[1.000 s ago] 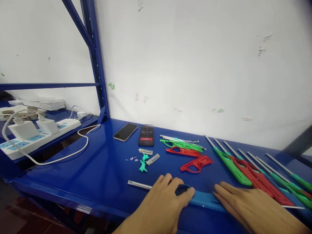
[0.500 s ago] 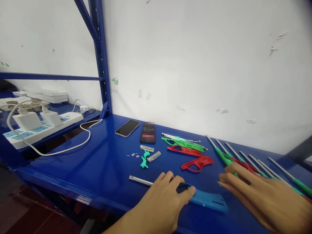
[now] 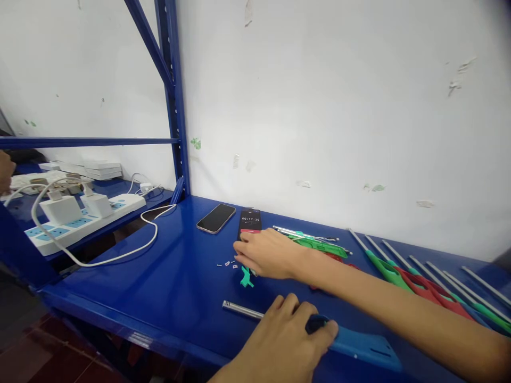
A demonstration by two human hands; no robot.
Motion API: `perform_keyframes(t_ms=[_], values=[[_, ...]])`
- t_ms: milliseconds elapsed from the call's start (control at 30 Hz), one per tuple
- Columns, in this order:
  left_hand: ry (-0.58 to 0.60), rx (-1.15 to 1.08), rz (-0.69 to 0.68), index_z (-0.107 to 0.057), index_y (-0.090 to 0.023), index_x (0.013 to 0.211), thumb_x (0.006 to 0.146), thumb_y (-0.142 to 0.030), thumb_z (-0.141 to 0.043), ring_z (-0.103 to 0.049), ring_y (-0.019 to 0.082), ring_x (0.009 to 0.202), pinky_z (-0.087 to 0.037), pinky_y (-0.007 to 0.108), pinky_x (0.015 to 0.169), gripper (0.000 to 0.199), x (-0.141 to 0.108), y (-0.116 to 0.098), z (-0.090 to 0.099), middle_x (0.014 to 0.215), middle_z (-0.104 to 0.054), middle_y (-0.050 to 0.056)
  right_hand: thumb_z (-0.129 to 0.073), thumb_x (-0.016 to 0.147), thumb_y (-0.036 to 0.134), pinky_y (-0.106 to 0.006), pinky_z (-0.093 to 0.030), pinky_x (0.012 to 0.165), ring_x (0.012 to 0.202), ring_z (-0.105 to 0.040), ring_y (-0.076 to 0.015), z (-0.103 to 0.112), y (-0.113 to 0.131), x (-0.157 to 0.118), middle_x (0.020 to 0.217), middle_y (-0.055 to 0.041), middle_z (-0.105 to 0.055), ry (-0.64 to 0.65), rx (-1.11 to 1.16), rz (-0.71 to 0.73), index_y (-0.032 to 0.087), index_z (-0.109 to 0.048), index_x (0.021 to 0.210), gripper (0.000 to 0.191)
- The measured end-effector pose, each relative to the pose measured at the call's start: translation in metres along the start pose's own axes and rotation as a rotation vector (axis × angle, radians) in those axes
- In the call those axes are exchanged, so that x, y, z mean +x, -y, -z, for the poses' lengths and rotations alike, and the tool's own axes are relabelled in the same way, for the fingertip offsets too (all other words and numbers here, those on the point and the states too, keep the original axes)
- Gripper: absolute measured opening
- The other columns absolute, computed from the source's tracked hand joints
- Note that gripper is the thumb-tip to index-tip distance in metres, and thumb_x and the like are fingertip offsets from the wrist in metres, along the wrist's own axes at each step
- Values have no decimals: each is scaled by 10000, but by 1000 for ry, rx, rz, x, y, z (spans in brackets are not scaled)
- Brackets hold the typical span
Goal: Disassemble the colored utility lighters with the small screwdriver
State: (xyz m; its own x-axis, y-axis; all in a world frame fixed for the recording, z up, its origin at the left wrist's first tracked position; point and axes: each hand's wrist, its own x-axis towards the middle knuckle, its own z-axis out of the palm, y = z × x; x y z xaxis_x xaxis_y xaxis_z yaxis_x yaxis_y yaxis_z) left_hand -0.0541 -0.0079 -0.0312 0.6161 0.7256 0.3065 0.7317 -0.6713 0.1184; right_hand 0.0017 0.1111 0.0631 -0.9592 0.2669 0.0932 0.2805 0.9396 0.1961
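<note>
My left hand [image 3: 289,332] is closed around a blue lighter [image 3: 361,346] near the table's front edge, its silver tube [image 3: 242,309] pointing left. Farther back, my right hand [image 3: 263,254] reaches over the small parts, palm down with fingers bent; whatever its fingertips touch is hidden. Just below those fingers lies a teal plastic piece [image 3: 246,277]. Tiny pale bits [image 3: 227,263] are scattered to their left. Behind my right forearm sits a green shell half [image 3: 319,246], with red shell pieces partly covered.
Two phones, one dark [image 3: 216,218] and one showing a timer [image 3: 250,219], lie near the wall. Several long-tubed lighters [image 3: 403,276] are lined up at right. A power strip [image 3: 85,221] with a white cable is at left. Part of another person's hand [image 3: 5,171] shows at the far left edge.
My right hand has moved left from the row of lighters to the small parts. My left hand still holds the blue lighter. The view has shifted slightly.
</note>
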Motion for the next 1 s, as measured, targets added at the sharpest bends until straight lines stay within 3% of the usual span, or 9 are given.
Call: perform_keyframes(t_ms=[167, 233, 300, 400, 500, 633, 767, 867, 1000], values=[[-20, 8, -9, -523, -268, 1455, 1047, -283, -546, -620, 283, 966, -591, 434, 839, 408, 1, 0, -2, 1199, -679, 70, -457, 1145, 439, -305, -406, 625, 720, -684, -200, -4, -18, 15, 898, -69, -759, 9, 160, -20, 173, -730, 977, 416], [-14, 11, -5, -515, -270, 1468, 1043, -269, -555, -622, 282, 963, -592, 432, 832, 427, 1, 1, -4, 1200, -681, 71, -394, 1161, 463, -313, -449, 671, 723, -686, -197, 2, -23, 10, 845, -54, -760, -18, 237, -56, 178, -735, 952, 491], [-12, 16, -1, -507, -275, 1482, 1029, -240, -577, -630, 290, 982, -598, 448, 857, 460, 1, 1, -6, 1209, -684, 71, -342, 1172, 458, -320, -496, 740, 795, -711, -201, 12, -26, -3, 917, -67, -785, -66, 305, -113, 172, -750, 1005, 525], [-13, 12, 8, -527, -277, 1470, 1008, -195, -611, -643, 306, 1005, -606, 478, 881, 477, -1, 0, -7, 1224, -690, 73, -378, 1164, 372, -332, -546, 872, 1011, -731, -213, 31, -26, -37, 1211, -102, -780, -142, 375, -211, 179, -716, 1282, 407], [-14, -7, 30, -547, -270, 1471, 1013, -147, -591, -653, 320, 1052, -602, 498, 915, 476, -2, -3, -4, 1252, -691, 96, -449, 1134, 281, -355, -565, 962, 1110, -717, -210, 51, -18, -86, 1305, -91, -748, -184, 405, -280, 245, -599, 1488, 386], [3, -47, 65, -581, -289, 1469, 1021, -135, -569, -669, 329, 1107, -590, 515, 972, 474, 0, -3, 3, 1308, -694, 104, -520, 1117, 318, -353, -598, 936, 1107, -727, -218, 65, 0, -164, 1242, -32, -780, -278, 367, -409, 353, -707, 1351, 301], [52, -55, 80, -536, -293, 1543, 1035, -134, -531, -686, 352, 1172, -574, 570, 1030, 532, 4, -3, 7, 1351, -706, 100, -601, 1080, 339, -350, -631, 822, 969, -755, -239, 41, 15, -233, 1058, -27, -833, -450, 223, -549, 319, -790, 1081, 190], [58, -23, 86, -496, -282, 1592, 1054, -162, -511, -691, 369, 1202, -563, 609, 1046, 551, 3, -5, 9, 1367, -713, 116, -591, 1081, 316, -388, -639, 872, 1000, -768, -254, 6, 18, -265, 1080, -51, -837, -557, 185, -608, 301, -792, 1019, 211], [18, 93, 127, -505, -237, 1599, 1078, -343, -563, -660, 439, 1252, -530, 702, 1033, 535, -6, -5, 20, 1439, -678, 176, -604, 1076, 359, -437, -632, 981, 1094, -766, -271, -30, 11, -284, 1139, -92, -814, -457, 196, -734, 264, -791, 1076, 209]])
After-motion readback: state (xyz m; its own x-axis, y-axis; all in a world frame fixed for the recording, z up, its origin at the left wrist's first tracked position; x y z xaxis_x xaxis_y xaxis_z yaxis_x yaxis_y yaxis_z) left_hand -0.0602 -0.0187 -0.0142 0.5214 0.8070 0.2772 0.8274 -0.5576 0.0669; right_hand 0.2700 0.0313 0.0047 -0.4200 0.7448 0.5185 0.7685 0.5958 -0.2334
